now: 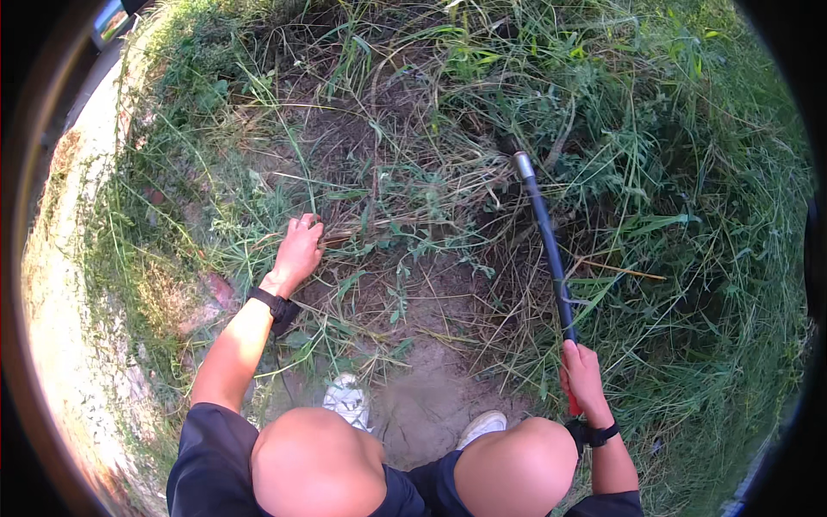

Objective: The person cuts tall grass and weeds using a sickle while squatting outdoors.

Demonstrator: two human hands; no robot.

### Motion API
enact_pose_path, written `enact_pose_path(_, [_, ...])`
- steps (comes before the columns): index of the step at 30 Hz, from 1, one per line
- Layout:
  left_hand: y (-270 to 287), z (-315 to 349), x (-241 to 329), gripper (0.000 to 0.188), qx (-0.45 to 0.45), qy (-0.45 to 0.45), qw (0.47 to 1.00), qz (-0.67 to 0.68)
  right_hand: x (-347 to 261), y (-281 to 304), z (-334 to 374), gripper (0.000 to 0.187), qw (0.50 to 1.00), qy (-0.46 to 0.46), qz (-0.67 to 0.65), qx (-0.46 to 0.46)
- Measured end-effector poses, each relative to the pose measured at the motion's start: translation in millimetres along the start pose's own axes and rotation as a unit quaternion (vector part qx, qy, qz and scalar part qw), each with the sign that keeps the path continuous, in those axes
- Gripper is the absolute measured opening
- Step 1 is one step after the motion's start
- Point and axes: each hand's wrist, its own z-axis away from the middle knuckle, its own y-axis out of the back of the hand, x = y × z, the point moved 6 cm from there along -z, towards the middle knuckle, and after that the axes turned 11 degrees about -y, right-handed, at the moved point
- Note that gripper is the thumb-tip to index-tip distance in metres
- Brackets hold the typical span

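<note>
Tangled grass and weeds (680,224) cover most of the ground, around a patch of bare soil (422,392) before the person's feet. A tool with a long dark handle (545,228) slants across the right side, its silver collar (523,165) farthest away and its far end hidden among stems. The left hand (299,250) reaches forward, back upward, its fingers curled narrowly at some stalks; whether they grip them I cannot tell. The right hand (583,376), lower, wraps its fingers around the handle's near end, just above a red tip (574,403).
</note>
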Motion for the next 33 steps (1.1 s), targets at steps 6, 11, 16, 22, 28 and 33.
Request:
enact_pose_path(6, [52.1,-7.2,33.2,0.085,-0.048,0.027,0.998,0.013,4.0,-32.0,-24.1,0.039,0.997,0.001,-0.054,-0.055])
enact_pose_path(11, [143.8,-6.8,96.4,0.095,-0.038,-0.052,0.993,-0.095,7.1,-37.9,-26.2,0.034,0.994,0.004,-0.067,-0.084])
enact_pose_path(16, [175.1,-67.2,239.7,0.052,0.136,-0.222,0.965,-0.028,4.2,-32.4,-21.6,0.033,0.991,-0.001,-0.077,-0.105])
enact_pose_path(22, [10.2,-167.2,247.0,0.087,0.11,-0.158,0.981,0.001,-7.4,-53.8,-8.7,0.028,0.983,0.015,-0.105,-0.152])
enact_pose_path(28, [-55.7,-178.5,184.1,0.111,0.014,0.008,0.999,-0.03,0.3,-37.2,6.7,0.029,0.99,0.004,-0.084,-0.116])
enact_pose_path(33, [-48.9,-180.4,173.3,0.113,0.038,-0.029,0.998,-0.049,8.3,-22.1,18.2,0.03,0.992,0.001,-0.073,-0.101])
